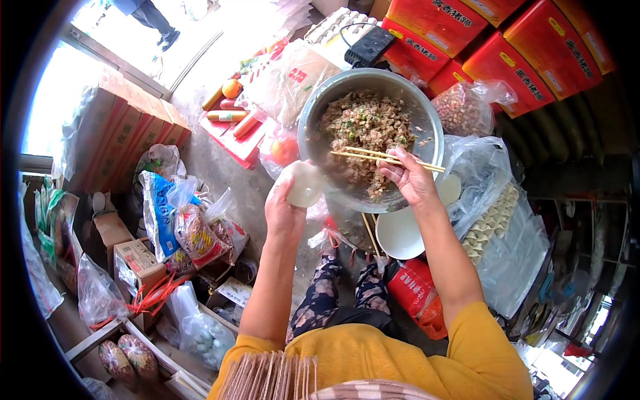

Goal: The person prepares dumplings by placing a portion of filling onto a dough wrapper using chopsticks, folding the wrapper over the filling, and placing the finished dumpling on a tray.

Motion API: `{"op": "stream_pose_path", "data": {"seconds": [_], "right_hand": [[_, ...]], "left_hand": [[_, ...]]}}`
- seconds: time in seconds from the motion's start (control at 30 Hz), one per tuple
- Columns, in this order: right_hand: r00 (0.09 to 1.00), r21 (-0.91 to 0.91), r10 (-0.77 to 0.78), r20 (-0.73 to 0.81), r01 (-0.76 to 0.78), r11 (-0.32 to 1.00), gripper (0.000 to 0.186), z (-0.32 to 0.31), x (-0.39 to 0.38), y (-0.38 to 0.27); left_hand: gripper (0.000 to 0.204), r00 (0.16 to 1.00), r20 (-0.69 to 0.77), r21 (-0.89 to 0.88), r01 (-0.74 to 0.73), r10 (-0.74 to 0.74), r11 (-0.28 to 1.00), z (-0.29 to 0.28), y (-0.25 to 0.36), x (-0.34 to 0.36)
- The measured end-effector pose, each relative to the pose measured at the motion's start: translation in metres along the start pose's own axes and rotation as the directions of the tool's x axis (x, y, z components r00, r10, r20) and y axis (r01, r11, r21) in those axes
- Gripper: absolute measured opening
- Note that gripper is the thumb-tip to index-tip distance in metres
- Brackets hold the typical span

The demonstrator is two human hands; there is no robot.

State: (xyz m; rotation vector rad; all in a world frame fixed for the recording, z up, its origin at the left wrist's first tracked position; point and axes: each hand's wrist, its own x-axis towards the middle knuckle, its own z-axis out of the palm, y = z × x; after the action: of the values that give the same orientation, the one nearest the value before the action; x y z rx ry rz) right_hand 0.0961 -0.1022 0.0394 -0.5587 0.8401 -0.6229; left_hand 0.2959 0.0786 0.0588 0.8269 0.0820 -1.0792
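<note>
Just above the middle of the frame, the left hand (285, 212) cups a thin, round, pale dough wrapper (305, 185) flat on its fingers, palm up, so the disc lies open like a small dish; that grip is closed lightly under the wrapper. The right hand (412, 180) is closed on a pair of light wooden chopsticks (383, 159), held almost level with their tips reaching left over the minced meat-and-greens filling (365, 130). The filling sits in a wide, round, grey metal bowl (427, 110) in the upper centre, tilted toward the person (probably so the mix is easy to reach). The wrapper is held just beside the bowl's lower left rim, close to the chopstick tips.

Below the right hand lies a white round plate (399, 235). At centre right, rows of folded pale dumplings (492, 223) line a tray beside clear plastic. Red cardboard boxes (480, 40) are stacked along the upper right, and bagged goods (193, 230) crowd the left.
</note>
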Motion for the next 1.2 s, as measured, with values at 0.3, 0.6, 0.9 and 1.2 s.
{"op": "stream_pose_path", "data": {"seconds": [0.3,0.6,0.9,1.2], "right_hand": [[0.948,-0.612,-0.271,0.167,0.315,0.726,0.031,0.035,-0.017,0.010],[0.865,-0.783,-0.304,0.400,0.495,0.377,0.026,0.032,0.001,0.035],[0.994,-0.083,0.089,0.062,-0.084,0.993,0.030,-0.016,0.001,0.009],[0.955,-0.147,-0.288,0.064,0.295,0.944,0.029,0.023,-0.058,-0.021]], "left_hand": [[0.042,0.992,-0.126,0.011,-0.007,0.008,1.000,0.010,-0.005,0.010],[0.038,0.985,-0.172,-0.035,-0.004,-0.002,0.999,-0.014,-0.006,0.001],[0.043,0.985,-0.172,-0.004,0.001,-0.002,1.000,-0.008,-0.008,0.005],[0.047,0.992,-0.049,-0.107,0.112,-0.117,0.988,0.023,-0.017,0.017]]}}
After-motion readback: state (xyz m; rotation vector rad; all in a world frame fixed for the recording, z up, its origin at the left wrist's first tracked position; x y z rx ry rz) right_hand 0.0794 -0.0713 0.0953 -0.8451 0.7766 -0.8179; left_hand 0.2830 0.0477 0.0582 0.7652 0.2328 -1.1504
